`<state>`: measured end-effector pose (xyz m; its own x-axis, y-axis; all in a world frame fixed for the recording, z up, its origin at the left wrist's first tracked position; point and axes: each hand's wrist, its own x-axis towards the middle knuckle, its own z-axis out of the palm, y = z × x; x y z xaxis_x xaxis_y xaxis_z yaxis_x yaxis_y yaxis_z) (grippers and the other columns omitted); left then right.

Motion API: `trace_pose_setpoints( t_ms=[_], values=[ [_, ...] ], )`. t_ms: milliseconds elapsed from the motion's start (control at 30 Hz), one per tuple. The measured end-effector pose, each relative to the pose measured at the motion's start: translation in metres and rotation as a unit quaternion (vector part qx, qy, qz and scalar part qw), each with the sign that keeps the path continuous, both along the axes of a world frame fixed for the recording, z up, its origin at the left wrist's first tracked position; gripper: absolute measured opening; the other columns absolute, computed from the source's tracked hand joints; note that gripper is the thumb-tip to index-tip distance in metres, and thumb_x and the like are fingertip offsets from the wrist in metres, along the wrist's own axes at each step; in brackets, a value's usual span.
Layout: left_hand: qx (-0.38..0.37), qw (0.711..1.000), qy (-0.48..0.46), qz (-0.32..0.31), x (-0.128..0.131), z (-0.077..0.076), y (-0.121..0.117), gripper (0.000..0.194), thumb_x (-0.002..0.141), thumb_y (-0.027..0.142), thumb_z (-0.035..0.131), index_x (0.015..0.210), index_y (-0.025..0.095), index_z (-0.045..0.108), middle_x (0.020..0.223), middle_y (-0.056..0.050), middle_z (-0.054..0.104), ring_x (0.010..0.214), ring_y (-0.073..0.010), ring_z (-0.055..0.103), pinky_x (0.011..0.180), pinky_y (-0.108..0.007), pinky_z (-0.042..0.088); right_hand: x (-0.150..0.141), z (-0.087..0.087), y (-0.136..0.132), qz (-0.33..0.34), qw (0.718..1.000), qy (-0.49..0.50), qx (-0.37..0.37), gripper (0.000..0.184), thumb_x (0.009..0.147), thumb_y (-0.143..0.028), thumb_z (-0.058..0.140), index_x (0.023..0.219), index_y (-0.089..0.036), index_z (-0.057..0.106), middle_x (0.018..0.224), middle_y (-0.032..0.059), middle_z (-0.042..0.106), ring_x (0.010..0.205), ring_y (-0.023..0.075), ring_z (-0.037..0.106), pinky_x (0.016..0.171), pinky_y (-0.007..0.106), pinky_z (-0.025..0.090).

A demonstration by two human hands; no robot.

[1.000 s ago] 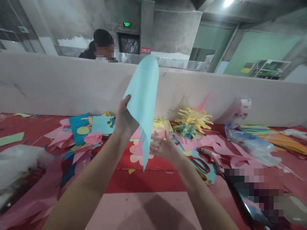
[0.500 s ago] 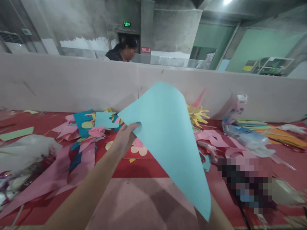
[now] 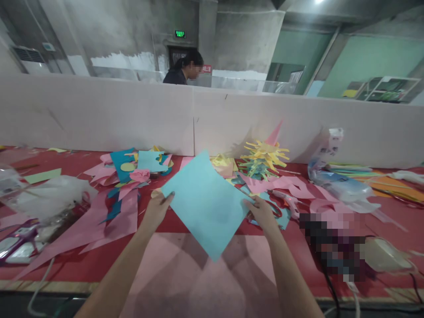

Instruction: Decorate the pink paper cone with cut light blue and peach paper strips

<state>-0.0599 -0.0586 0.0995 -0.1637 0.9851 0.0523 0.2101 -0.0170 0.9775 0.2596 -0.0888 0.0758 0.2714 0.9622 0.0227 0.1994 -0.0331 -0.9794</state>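
A light blue sheet of paper is held up in front of me, turned like a diamond with one corner pointing down. My left hand pinches its left corner, thumb on top. At the opposite corner my right hand grips the paper between thumb and fingers. Under the sheet's lower corner lies a large pink sheet on the red table. Behind the blue sheet, part of the tabletop is hidden. A red-handled pair of scissors lies just beyond my right hand.
Paper scraps and a yellow fringed paper piece with a pink cone sit toward the back. A pink glue gun is at right, a plastic bag at left. A white partition stands behind; beyond it is a person.
The blue sheet has swung down and flattened from a curved, raised position. My right hand, hidden behind it before, now shows at its right corner. My left hand has moved slightly left and down.
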Motion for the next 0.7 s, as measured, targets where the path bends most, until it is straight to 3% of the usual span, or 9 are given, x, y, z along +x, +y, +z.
trace_pose_setpoints(
  t_ms=[100, 200, 267, 333, 400, 500, 600, 700],
  values=[
    [0.071, 0.993, 0.007, -0.097, 0.007, 0.000, -0.011, 0.026, 0.068, 0.035, 0.064, 0.090, 0.023, 0.070, 0.103, -0.003, 0.067, 0.110, -0.0275, 0.052, 0.093, -0.033, 0.041, -0.012, 0.006, -0.001, -0.003, 0.998, 0.056, 0.010, 0.041, 0.064, -0.039, 0.060, 0.102, -0.023, 0.055, 0.055, -0.0050, 0.059, 0.038, 0.0126, 0.052, 0.037, 0.024, 0.043],
    [0.144, 0.960, 0.038, -0.235, 0.016, -0.005, -0.021, 0.033, 0.077, 0.026, 0.053, 0.108, 0.029, 0.063, 0.132, 0.002, 0.046, 0.125, -0.0237, 0.038, 0.104, -0.037, 0.029, -0.023, 0.013, 0.001, 0.009, 0.989, 0.146, 0.029, 0.032, 0.064, -0.039, 0.060, 0.090, -0.021, 0.061, 0.072, 0.0001, 0.063, 0.054, 0.0133, 0.057, 0.045, 0.025, 0.049],
    [0.160, 0.945, 0.090, -0.269, 0.022, -0.012, -0.026, 0.038, 0.079, 0.019, 0.044, 0.112, 0.030, 0.059, 0.138, 0.004, 0.038, 0.127, -0.0223, 0.035, 0.105, -0.039, 0.028, -0.029, 0.018, 0.002, 0.026, 0.982, 0.182, 0.031, 0.033, 0.066, -0.045, 0.055, 0.086, -0.019, 0.063, 0.077, 0.0027, 0.064, 0.061, 0.0158, 0.058, 0.049, 0.027, 0.050],
    [0.164, 0.937, 0.128, -0.280, 0.026, -0.020, -0.028, 0.043, 0.079, 0.015, 0.038, 0.114, 0.031, 0.057, 0.139, 0.005, 0.035, 0.127, -0.0208, 0.034, 0.106, -0.039, 0.027, -0.031, 0.022, 0.002, 0.038, 0.977, 0.208, 0.024, 0.045, 0.071, -0.055, 0.046, 0.095, -0.020, 0.062, 0.082, 0.0043, 0.065, 0.068, 0.0186, 0.060, 0.049, 0.029, 0.050],
    [0.167, 0.939, 0.128, -0.272, 0.029, -0.026, -0.028, 0.044, 0.079, 0.014, 0.037, 0.115, 0.030, 0.057, 0.137, 0.005, 0.039, 0.126, -0.0198, 0.036, 0.106, -0.039, 0.026, -0.030, 0.025, 0.001, 0.039, 0.975, 0.220, 0.006, 0.055, 0.072, -0.063, 0.041, 0.099, -0.021, 0.061, 0.085, 0.0059, 0.066, 0.073, 0.0203, 0.062, 0.049, 0.028, 0.050],
    [0.130, 0.971, 0.046, -0.196, 0.028, -0.028, -0.026, 0.039, 0.078, 0.020, 0.044, 0.114, 0.026, 0.059, 0.125, 0.001, 0.054, 0.117, -0.0213, 0.047, 0.102, -0.039, 0.034, -0.020, 0.021, 0.000, 0.014, 0.988, 0.150, -0.021, 0.055, 0.071, -0.065, 0.044, 0.098, -0.021, 0.062, 0.073, 0.0054, 0.065, 0.064, 0.0185, 0.062, 0.043, 0.022, 0.044],
    [0.042, 0.994, -0.067, -0.072, 0.024, -0.025, -0.025, 0.042, 0.075, 0.026, 0.051, 0.117, 0.019, 0.055, 0.116, -0.005, 0.060, 0.099, -0.0242, 0.059, 0.080, -0.039, 0.052, -0.008, 0.010, 0.001, 0.000, 0.998, 0.057, -0.006, 0.047, 0.065, -0.053, 0.060, 0.101, -0.022, 0.060, 0.061, -0.0010, 0.060, 0.048, 0.0134, 0.055, 0.039, 0.021, 0.039],
    [-0.020, 0.991, -0.129, -0.031, 0.018, -0.023, -0.033, 0.050, 0.072, 0.028, 0.055, 0.120, 0.015, 0.049, 0.111, -0.011, 0.061, 0.084, -0.0232, 0.063, 0.064, -0.036, 0.055, 0.003, 0.001, 0.005, 0.006, 0.999, 0.028, 0.021, 0.052, 0.057, -0.037, 0.072, 0.106, -0.023, 0.058, 0.070, -0.0020, 0.062, 0.055, 0.0130, 0.055, 0.049, 0.025, 0.046]
  ],
)
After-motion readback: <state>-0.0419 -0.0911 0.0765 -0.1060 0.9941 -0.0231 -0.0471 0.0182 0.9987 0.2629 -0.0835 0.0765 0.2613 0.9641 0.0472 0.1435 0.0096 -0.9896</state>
